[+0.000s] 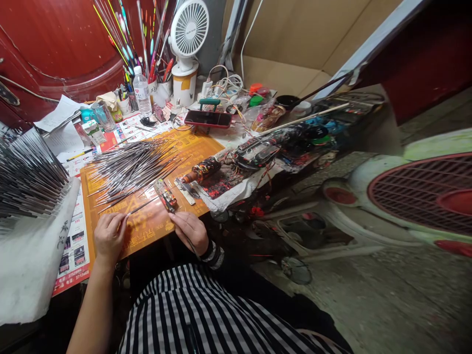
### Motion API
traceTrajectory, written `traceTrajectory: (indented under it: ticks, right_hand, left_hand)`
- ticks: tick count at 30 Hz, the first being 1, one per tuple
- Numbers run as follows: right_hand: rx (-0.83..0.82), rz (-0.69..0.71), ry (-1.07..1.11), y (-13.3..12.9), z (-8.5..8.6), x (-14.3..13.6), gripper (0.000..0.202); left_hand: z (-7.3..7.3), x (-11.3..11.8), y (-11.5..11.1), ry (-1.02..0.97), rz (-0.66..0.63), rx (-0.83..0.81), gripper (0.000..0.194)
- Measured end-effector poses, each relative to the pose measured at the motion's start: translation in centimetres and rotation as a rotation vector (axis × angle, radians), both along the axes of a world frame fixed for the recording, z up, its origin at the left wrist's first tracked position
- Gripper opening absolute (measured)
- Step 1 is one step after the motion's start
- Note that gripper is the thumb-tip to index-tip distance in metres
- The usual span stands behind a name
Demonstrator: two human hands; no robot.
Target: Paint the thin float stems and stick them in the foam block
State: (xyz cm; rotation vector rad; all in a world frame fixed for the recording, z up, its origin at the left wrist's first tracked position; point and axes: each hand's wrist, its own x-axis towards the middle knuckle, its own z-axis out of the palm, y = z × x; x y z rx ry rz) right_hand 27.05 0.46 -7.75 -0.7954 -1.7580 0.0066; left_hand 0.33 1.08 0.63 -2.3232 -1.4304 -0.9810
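Observation:
My left hand (109,236), at the front edge of the orange mat (202,147), pinches the near end of a thin dark stick (142,205), which points up and to the right. To its right, my right hand (190,231) has its fingers closed by the mat's edge; a thin cord-like thing runs under the palm, and its fingertips are near a small cluttered block (165,195). What those fingertips hold is too small to make out. Behind both hands lies a loose pile of thin grey sticks (132,164).
Many dark sticks stand in a white foam block (33,265) at the left. A phone (208,119) on a stand, a water bottle (141,91) and a white fan (190,29) are behind. Stained tools (258,151) crowd the right side.

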Motion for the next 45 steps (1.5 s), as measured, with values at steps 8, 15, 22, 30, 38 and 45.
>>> traceTrajectory:
  ticks: [8,15,22,30,38,45]
  right_hand:
    - [-0.001,0.056,-0.02,-0.1,0.0,0.5,0.055]
    - [0.001,0.035,-0.039,-0.2,0.8,0.4,0.055]
    - [-0.027,0.028,-0.04,-0.3,0.9,0.3,0.053]
    - [-0.037,0.038,-0.018,-0.3,0.4,0.3,0.055]
    - [-0.039,0.021,-0.008,-0.2,0.5,0.2,0.054]
    - [-0.062,0.002,-0.007,-0.4,0.7,0.1,0.053]
  left_hand:
    - [0.0,0.0,-0.1,-0.001,0.018,-0.009,0.009]
    - [-0.2,-0.1,0.0,-0.007,0.018,-0.015,0.01]
    - [-0.4,-0.1,0.0,-0.006,0.011,-0.012,0.012]
    - [-0.2,0.0,-0.1,-0.001,0.012,-0.018,0.012]
    - [-0.1,-0.1,-0.1,-0.013,0.017,-0.041,0.012]
    - [0.0,-0.1,-0.1,-0.012,0.018,-0.048,0.012]
